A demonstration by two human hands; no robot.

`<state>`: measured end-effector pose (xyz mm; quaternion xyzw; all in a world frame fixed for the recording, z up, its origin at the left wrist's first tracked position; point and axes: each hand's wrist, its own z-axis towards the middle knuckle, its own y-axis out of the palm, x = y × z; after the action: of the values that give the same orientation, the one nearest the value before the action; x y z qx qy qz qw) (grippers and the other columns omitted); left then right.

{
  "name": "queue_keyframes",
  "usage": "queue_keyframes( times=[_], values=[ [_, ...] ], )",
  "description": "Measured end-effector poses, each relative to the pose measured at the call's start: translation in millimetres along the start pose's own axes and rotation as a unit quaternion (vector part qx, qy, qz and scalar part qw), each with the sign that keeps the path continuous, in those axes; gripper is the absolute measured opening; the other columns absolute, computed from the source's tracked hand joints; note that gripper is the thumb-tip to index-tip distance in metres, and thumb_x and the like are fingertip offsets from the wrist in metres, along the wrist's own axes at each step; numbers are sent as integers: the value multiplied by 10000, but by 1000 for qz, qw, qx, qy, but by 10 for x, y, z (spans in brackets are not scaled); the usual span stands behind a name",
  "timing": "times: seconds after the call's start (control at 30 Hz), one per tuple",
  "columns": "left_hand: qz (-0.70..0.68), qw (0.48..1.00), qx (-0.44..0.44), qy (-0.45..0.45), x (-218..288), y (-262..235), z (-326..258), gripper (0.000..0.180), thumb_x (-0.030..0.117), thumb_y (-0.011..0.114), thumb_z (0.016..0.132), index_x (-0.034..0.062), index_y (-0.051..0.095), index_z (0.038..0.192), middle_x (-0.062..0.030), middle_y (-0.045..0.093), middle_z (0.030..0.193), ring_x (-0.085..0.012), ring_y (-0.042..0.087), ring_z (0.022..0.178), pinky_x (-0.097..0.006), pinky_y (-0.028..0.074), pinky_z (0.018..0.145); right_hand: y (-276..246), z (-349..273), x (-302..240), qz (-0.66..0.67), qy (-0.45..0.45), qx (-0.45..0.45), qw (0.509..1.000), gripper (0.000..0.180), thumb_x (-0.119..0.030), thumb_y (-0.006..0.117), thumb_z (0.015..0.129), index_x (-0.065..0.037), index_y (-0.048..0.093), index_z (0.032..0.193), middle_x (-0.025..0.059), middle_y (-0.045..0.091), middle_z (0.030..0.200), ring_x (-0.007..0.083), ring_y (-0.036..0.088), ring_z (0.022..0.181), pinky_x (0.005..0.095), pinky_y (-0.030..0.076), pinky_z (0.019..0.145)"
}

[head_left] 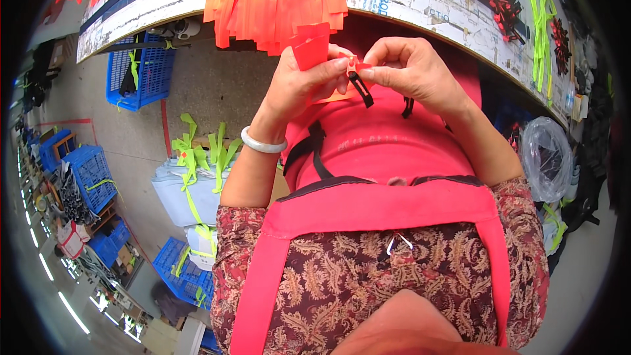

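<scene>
both hands raised together: left hand [305,82] pinches red strap [311,47], right hand [411,69] pinches black zipper pull [359,87], seemingly slanting down-right.

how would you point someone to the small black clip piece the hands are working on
Start at the curved worktable edge with orange strips hanging over it. Just below, the left hand and right hand meet. The black clip hangs between their fingertips, the only dark, narrow piece there, beside the red fabric tab.

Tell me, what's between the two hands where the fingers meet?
In the head view, a small black strap piece with a red tab sits between the left hand and the right hand, pinched by the fingertips of both.
</scene>
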<state>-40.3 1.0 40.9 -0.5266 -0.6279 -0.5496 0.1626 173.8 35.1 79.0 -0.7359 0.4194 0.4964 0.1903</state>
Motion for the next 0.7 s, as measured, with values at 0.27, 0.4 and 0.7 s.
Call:
queue_keyframes(
  times=[0.27,0.4,0.7],
  values=[
    [31,999,-15,-1,43,-17,2,167,145,668,879,-8,676,946,-48,628,659,-40,469,481,-185,294,429,-22,-1,-11,-6,29,-15,999,131,-123,700,864,-3,655,890,4,648,805,37,582,748,182,463,663],
    [30,999,-30,-10,27,-45,28,161,140,665,878,-10,680,935,-43,628,659,-43,477,490,-185,305,436,-41,26,-11,-8,31,-29,999,135,-125,701,862,0,657,888,12,655,814,44,586,744,183,465,667],
    [63,998,-25,8,-95,-125,72,136,124,675,870,-4,688,915,-34,648,702,-60,564,562,-180,355,460,-108,103,71,-8,44,-54,998,133,-135,701,854,-14,660,889,-5,645,783,8,520,640,162,382,548]
  ],
)
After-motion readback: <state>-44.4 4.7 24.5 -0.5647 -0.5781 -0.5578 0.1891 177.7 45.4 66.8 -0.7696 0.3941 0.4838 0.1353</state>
